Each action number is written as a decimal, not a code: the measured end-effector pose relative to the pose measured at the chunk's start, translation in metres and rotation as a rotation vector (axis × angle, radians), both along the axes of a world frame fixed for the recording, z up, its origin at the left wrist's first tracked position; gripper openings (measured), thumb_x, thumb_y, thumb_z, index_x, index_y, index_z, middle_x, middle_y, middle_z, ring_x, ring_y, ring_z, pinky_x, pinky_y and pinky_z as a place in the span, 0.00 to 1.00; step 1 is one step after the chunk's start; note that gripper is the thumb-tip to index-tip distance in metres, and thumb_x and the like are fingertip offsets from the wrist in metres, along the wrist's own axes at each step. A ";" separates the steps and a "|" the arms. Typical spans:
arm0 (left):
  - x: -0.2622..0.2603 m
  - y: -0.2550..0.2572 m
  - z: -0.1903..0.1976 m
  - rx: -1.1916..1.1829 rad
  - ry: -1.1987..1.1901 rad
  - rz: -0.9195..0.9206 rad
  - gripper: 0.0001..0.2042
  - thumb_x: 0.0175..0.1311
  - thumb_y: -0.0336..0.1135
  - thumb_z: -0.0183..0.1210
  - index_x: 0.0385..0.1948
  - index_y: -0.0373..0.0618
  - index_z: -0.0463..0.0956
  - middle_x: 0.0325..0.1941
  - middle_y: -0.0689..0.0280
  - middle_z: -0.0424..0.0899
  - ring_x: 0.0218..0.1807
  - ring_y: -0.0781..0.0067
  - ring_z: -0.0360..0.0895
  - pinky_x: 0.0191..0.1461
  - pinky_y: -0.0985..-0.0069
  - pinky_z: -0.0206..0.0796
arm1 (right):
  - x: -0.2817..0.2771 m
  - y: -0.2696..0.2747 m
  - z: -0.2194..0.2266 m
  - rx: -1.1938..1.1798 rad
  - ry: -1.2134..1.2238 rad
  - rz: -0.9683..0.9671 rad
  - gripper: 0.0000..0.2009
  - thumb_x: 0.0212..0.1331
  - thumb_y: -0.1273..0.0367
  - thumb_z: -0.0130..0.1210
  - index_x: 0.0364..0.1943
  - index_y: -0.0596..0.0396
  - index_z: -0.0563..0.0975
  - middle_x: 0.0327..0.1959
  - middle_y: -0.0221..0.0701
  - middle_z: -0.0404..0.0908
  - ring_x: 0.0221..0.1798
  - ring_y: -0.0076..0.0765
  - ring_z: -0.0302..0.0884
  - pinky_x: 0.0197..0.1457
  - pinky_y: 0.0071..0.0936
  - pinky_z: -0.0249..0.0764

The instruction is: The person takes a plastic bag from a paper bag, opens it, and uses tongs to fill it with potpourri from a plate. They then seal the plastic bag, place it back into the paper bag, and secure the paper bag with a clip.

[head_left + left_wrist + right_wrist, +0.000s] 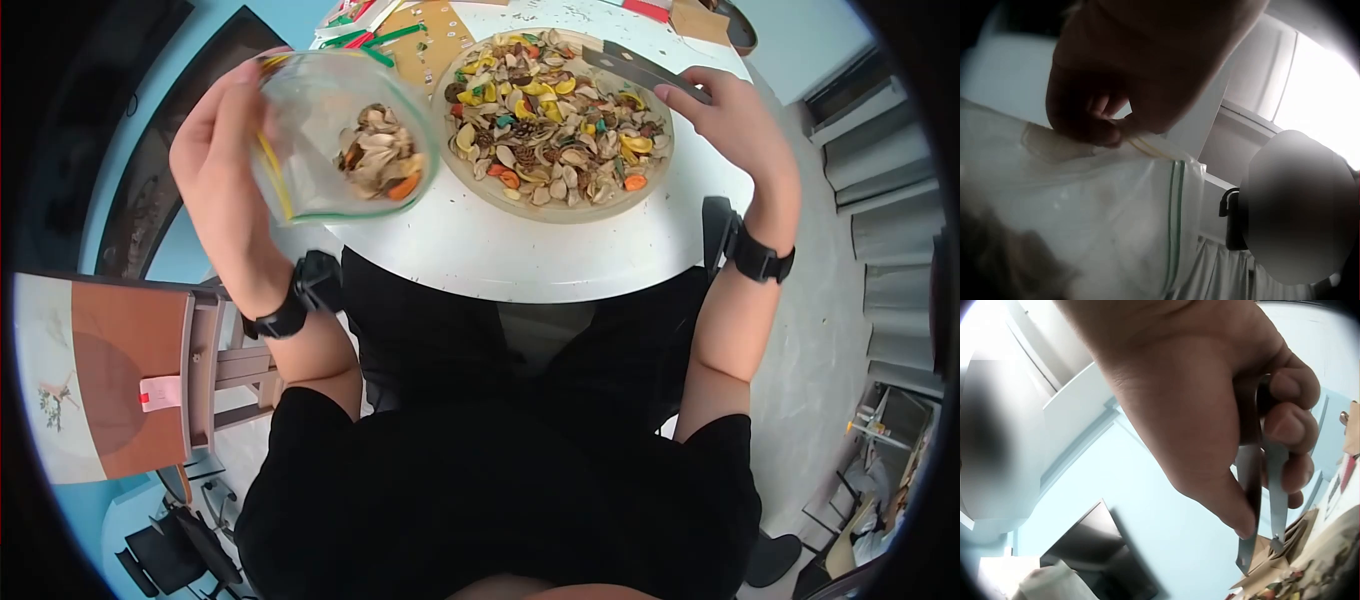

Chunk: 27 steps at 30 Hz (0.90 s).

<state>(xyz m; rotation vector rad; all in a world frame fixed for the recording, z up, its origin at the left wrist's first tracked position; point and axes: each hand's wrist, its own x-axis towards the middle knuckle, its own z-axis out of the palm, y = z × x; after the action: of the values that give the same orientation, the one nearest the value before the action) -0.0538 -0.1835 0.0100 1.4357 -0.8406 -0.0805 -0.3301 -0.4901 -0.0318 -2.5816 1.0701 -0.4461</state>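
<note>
My left hand [218, 150] grips the edge of a clear zip bag [300, 165], which hangs over the table's left side. Inside the bag is a small heap of dried potpourri [382, 155], pale petals with an orange piece. In the left wrist view, fingers pinch the bag [1116, 206] near its green and yellow seal lines. Metal tongs [640, 70] are held in my right hand [745, 120], their tips over the far right of a round tray [560, 213]. That tray is full of mixed potpourri [570, 120]. In the right wrist view, the tong arms stand slightly apart with nothing between them.
The white round table [480, 270] has small crumbs scattered on it. Behind the bag lies a brown board [432, 45] with green and red strips nearby. A brown paper bag [700, 20] stands at the back right. Chairs and a wooden cabinet stand further off.
</note>
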 end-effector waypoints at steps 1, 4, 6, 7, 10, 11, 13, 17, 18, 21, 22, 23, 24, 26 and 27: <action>0.008 0.000 -0.003 0.018 0.003 0.038 0.14 0.72 0.34 0.59 0.47 0.30 0.85 0.24 0.73 0.76 0.26 0.86 0.70 0.32 0.87 0.56 | -0.003 -0.002 -0.007 0.035 0.055 -0.029 0.33 0.60 0.43 0.62 0.53 0.62 0.84 0.47 0.51 0.87 0.51 0.55 0.86 0.56 0.40 0.79; -0.002 -0.003 0.000 0.110 -0.046 0.045 0.15 0.74 0.35 0.57 0.47 0.29 0.84 0.23 0.74 0.75 0.26 0.86 0.69 0.32 0.87 0.56 | -0.005 -0.026 -0.033 0.019 0.075 -0.003 0.33 0.58 0.44 0.63 0.54 0.61 0.83 0.47 0.51 0.87 0.51 0.55 0.86 0.56 0.40 0.79; -0.007 0.007 0.004 0.068 0.030 -0.088 0.16 0.75 0.37 0.56 0.48 0.32 0.84 0.23 0.75 0.75 0.27 0.87 0.68 0.33 0.86 0.55 | -0.004 -0.026 -0.043 0.033 0.067 -0.027 0.31 0.60 0.46 0.64 0.54 0.60 0.83 0.43 0.49 0.87 0.48 0.48 0.86 0.52 0.39 0.79; -0.008 0.008 0.003 0.073 0.043 -0.069 0.16 0.75 0.37 0.56 0.48 0.32 0.84 0.23 0.75 0.75 0.27 0.87 0.68 0.33 0.86 0.55 | -0.004 -0.027 -0.044 0.069 0.097 -0.024 0.30 0.60 0.46 0.64 0.54 0.60 0.83 0.44 0.49 0.87 0.48 0.49 0.86 0.52 0.39 0.79; 0.008 -0.001 -0.011 0.181 -0.012 -0.057 0.15 0.74 0.39 0.57 0.45 0.34 0.85 0.24 0.76 0.76 0.27 0.88 0.68 0.31 0.86 0.55 | 0.000 -0.029 -0.051 0.060 0.142 0.002 0.29 0.59 0.47 0.65 0.51 0.59 0.83 0.44 0.49 0.88 0.48 0.49 0.86 0.53 0.40 0.79; 0.006 0.000 -0.013 0.147 0.030 -0.088 0.14 0.74 0.39 0.58 0.44 0.35 0.85 0.24 0.76 0.76 0.27 0.88 0.68 0.32 0.86 0.55 | 0.001 -0.030 -0.051 0.037 0.147 0.006 0.28 0.59 0.48 0.65 0.51 0.59 0.84 0.44 0.48 0.88 0.48 0.50 0.86 0.52 0.40 0.79; 0.003 0.004 -0.017 0.143 0.056 -0.120 0.13 0.73 0.38 0.59 0.44 0.37 0.85 0.24 0.76 0.77 0.28 0.88 0.68 0.33 0.85 0.55 | 0.002 -0.028 -0.052 0.056 0.170 -0.007 0.27 0.58 0.49 0.66 0.50 0.58 0.84 0.44 0.48 0.88 0.47 0.50 0.86 0.52 0.40 0.79; 0.003 0.009 -0.022 0.225 -0.025 -0.110 0.13 0.72 0.38 0.60 0.45 0.38 0.85 0.25 0.76 0.78 0.28 0.88 0.69 0.34 0.86 0.56 | 0.008 -0.023 -0.060 0.016 0.172 0.020 0.25 0.57 0.51 0.64 0.48 0.58 0.85 0.39 0.44 0.89 0.43 0.49 0.88 0.49 0.40 0.81; 0.000 0.011 -0.024 0.242 -0.048 -0.113 0.13 0.72 0.38 0.61 0.45 0.38 0.85 0.25 0.76 0.78 0.28 0.88 0.69 0.34 0.86 0.56 | 0.008 -0.024 -0.062 0.014 0.171 0.033 0.25 0.57 0.50 0.64 0.48 0.58 0.85 0.38 0.44 0.89 0.42 0.49 0.88 0.49 0.40 0.81; -0.007 0.022 -0.026 0.263 -0.045 -0.141 0.12 0.73 0.37 0.61 0.45 0.37 0.85 0.25 0.76 0.78 0.29 0.89 0.69 0.34 0.85 0.57 | 0.007 -0.006 -0.057 -0.397 -0.063 0.053 0.24 0.60 0.50 0.62 0.48 0.58 0.85 0.34 0.40 0.88 0.39 0.47 0.88 0.44 0.40 0.81; -0.009 0.025 -0.026 0.270 -0.042 -0.154 0.12 0.73 0.36 0.61 0.46 0.37 0.85 0.25 0.76 0.78 0.29 0.89 0.70 0.35 0.85 0.57 | 0.009 0.000 -0.049 -0.250 -0.133 0.136 0.25 0.61 0.49 0.64 0.50 0.57 0.84 0.38 0.38 0.87 0.41 0.43 0.86 0.46 0.37 0.80; -0.011 0.028 -0.026 0.271 -0.041 -0.163 0.12 0.73 0.35 0.61 0.46 0.36 0.85 0.25 0.77 0.77 0.29 0.90 0.69 0.35 0.86 0.58 | 0.017 0.025 -0.022 -0.101 -0.198 0.218 0.26 0.61 0.48 0.65 0.52 0.56 0.83 0.42 0.37 0.87 0.43 0.39 0.84 0.48 0.34 0.78; -0.013 0.031 -0.026 0.278 -0.057 -0.175 0.12 0.73 0.35 0.61 0.47 0.36 0.85 0.25 0.77 0.77 0.29 0.90 0.69 0.35 0.86 0.57 | 0.025 0.054 -0.005 -0.068 -0.289 0.311 0.25 0.62 0.49 0.65 0.52 0.55 0.83 0.40 0.34 0.87 0.42 0.35 0.84 0.46 0.33 0.78; -0.017 0.035 -0.020 0.282 -0.099 -0.193 0.12 0.73 0.35 0.61 0.48 0.36 0.85 0.24 0.78 0.76 0.29 0.91 0.68 0.35 0.86 0.57 | 0.044 0.122 0.027 -0.029 -0.400 0.453 0.24 0.64 0.50 0.64 0.51 0.55 0.83 0.36 0.30 0.86 0.38 0.26 0.82 0.42 0.27 0.77; -0.018 0.038 -0.016 0.289 -0.122 -0.213 0.12 0.73 0.35 0.61 0.48 0.36 0.85 0.24 0.78 0.76 0.29 0.91 0.68 0.35 0.87 0.57 | 0.053 0.151 0.036 -0.015 -0.418 0.501 0.22 0.65 0.51 0.64 0.49 0.56 0.84 0.33 0.28 0.85 0.35 0.22 0.81 0.39 0.24 0.76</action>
<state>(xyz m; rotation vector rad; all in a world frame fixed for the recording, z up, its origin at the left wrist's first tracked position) -0.0722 -0.1455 -0.0060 1.6274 -1.1155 -0.2878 -0.2768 -0.3386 0.0044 -2.4842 0.2689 -0.8064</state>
